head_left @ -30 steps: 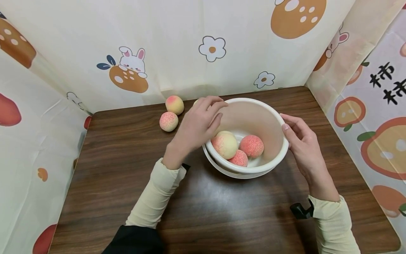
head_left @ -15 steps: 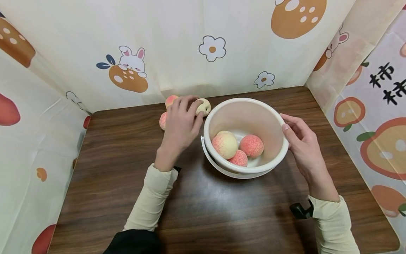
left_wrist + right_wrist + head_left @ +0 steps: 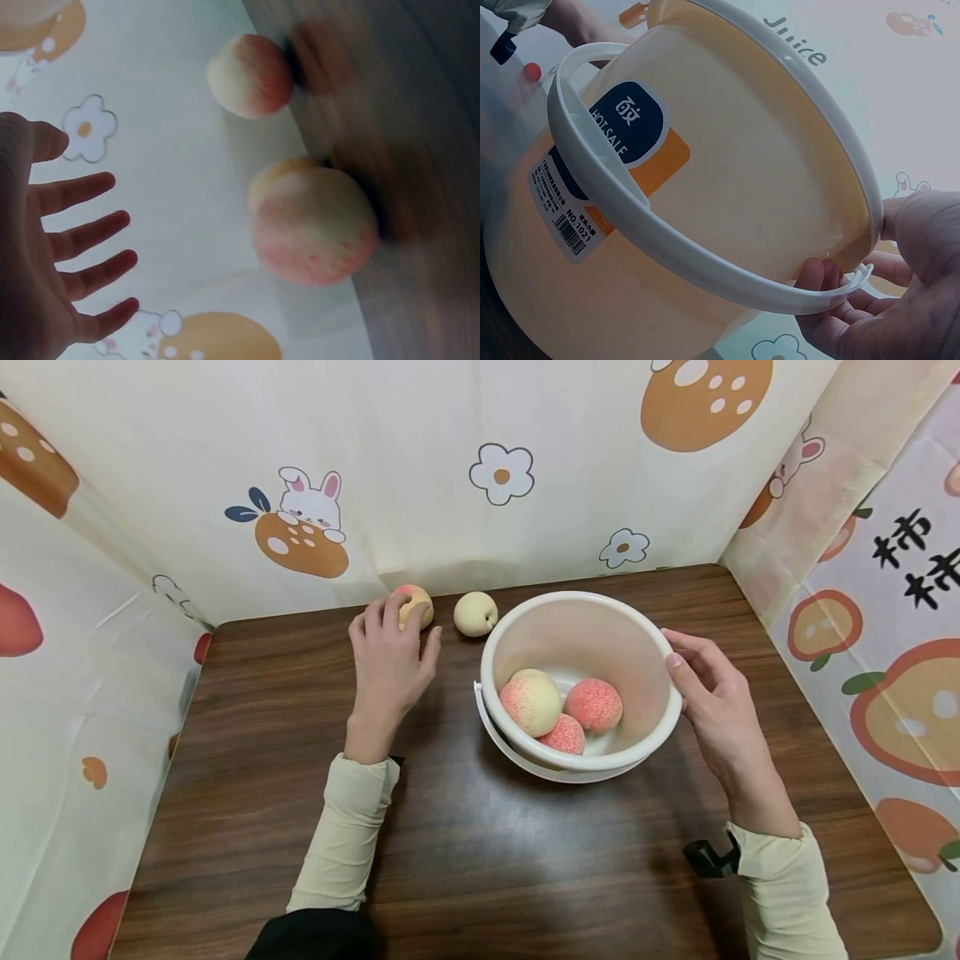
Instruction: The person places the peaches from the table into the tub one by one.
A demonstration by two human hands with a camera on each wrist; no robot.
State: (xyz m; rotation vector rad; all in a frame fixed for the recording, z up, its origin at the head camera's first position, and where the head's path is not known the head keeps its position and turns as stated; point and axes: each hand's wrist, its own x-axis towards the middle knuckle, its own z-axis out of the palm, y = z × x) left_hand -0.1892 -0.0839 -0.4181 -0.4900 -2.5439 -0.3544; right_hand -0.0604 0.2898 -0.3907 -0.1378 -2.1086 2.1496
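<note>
My left hand [image 3: 390,660] hovers with spread fingers over the toy peaches at the table's back edge. A pink-and-yellow peach [image 3: 410,593] shows past its fingertips, and a pale peach [image 3: 474,614] lies to the right. In the left wrist view, a pinkish peach [image 3: 315,232], hidden by the hand in the head view, stands before another, with a gap between palm and fruit. My right hand [image 3: 712,710] grips the right rim of a white plastic bucket [image 3: 585,763], thumb on the rim. Inside lie a large cream-pink peach [image 3: 531,703] and two red-pink ones [image 3: 594,705].
The bucket's handle [image 3: 705,270] hangs down along its near side. Brown wood-grain table [image 3: 300,827] lies under everything. A patterned curtain [image 3: 420,485] rises right behind the peaches, with further cloth at left and right.
My left hand has moved left from beside the bucket's rim to the peaches at the back, uncovering the pale one and covering the front-left one. My right hand and the bucket stay put.
</note>
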